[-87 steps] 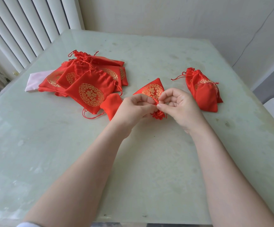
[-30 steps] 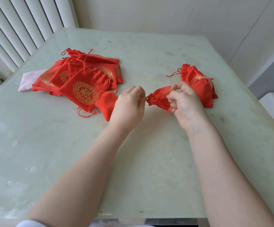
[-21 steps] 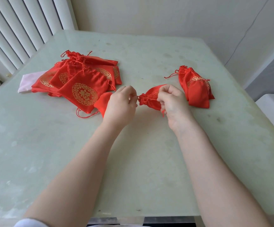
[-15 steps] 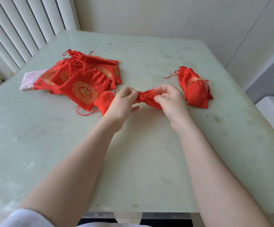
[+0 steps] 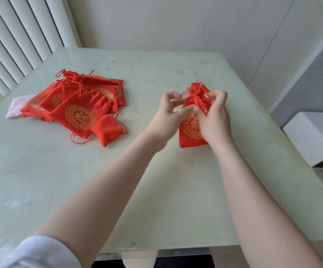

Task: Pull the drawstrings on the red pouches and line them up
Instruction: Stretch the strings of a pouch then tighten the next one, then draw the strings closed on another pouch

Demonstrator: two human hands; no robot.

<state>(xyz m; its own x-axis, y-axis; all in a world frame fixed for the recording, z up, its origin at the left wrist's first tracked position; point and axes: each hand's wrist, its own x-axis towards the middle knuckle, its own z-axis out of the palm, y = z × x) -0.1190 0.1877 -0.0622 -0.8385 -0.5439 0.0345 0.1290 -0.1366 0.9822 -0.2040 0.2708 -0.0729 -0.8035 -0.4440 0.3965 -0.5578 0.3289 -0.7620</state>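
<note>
A red pouch with a gold emblem lies on the table right of centre, its neck gathered tight. Its top overlaps another closed red pouch behind it. My right hand grips the front pouch near its neck, fingers curled over the right side. My left hand is beside it with fingers spread, one fingertip touching the pouch's left edge. A pile of several red pouches with loose strings lies at the left. One small closed pouch sits at the pile's near edge.
A pale pink cloth sticks out from under the pile at the left. The green glass table ends close to my body. A white box stands off the table's right edge. Vertical blinds hang at the left.
Both hands have moved the tightened pouch to the right and laid it against the closed pouch there. My left hand has let go of the drawstring and spread its fingers.
</note>
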